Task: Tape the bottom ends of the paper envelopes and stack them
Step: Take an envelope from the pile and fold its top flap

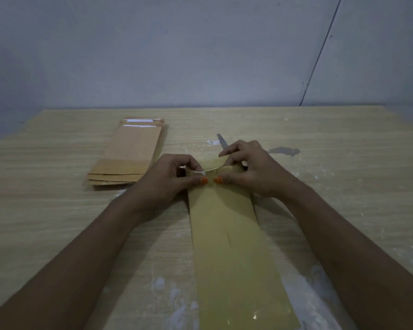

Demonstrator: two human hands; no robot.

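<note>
- A wooden table (343, 186), smeared with white patches, is set against a grey wall (177, 55).
- A long brown paper envelope (229, 246) is laid lengthwise at near centre.
- A stack of envelopes (129, 153) is seen at far left.
- The envelope's far end is pinched by the left hand (169, 179), fingers curled.
- The same end is pinched by the right hand (250, 170), where a folded flap (221, 164) is raised.

One long tan paper envelope (227, 234) lies alone under two hands; the stack of tan paper envelopes (126, 156) shows about four layered edges, exact count unclear.
</note>
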